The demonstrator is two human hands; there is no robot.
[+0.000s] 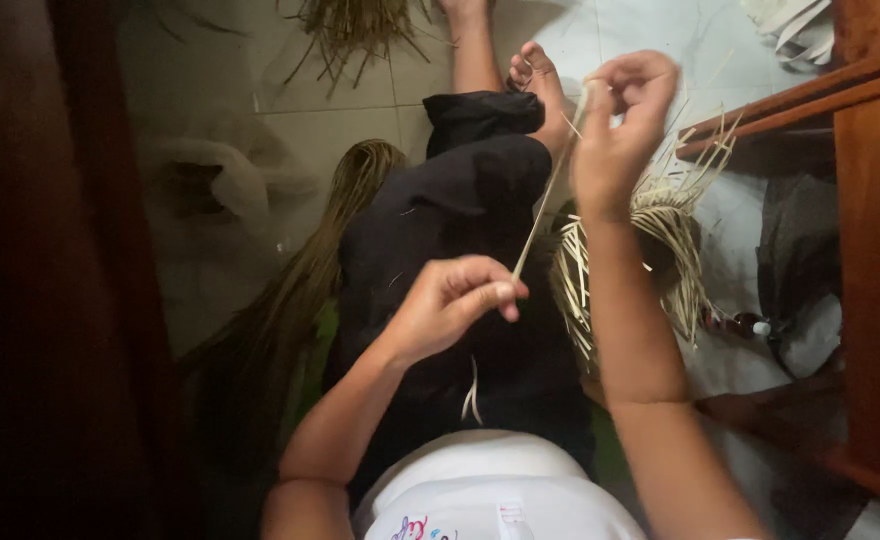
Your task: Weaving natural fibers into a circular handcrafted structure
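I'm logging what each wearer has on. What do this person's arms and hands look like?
Both arms are bare to above the elbow, no sleeves showing. The left hand and right hand wear no gloves, and no watch or bracelet shows on either wrist.

Pale tiled floor [360, 120], straw bundle [355, 25], long fibre bunch [300, 280], small bottle [740, 325]

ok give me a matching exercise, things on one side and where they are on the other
Things:
1. thin pale straw strip
2. half-woven pale straw piece
3. long bundle of dried brown fibres
4. red-brown wooden furniture frame

Places:
A. far right edge
B. left of the black-clad legs
C. stretched between left hand and right hand
D. behind the right forearm

Pairs: 1-C, 2-D, 3-B, 4-A
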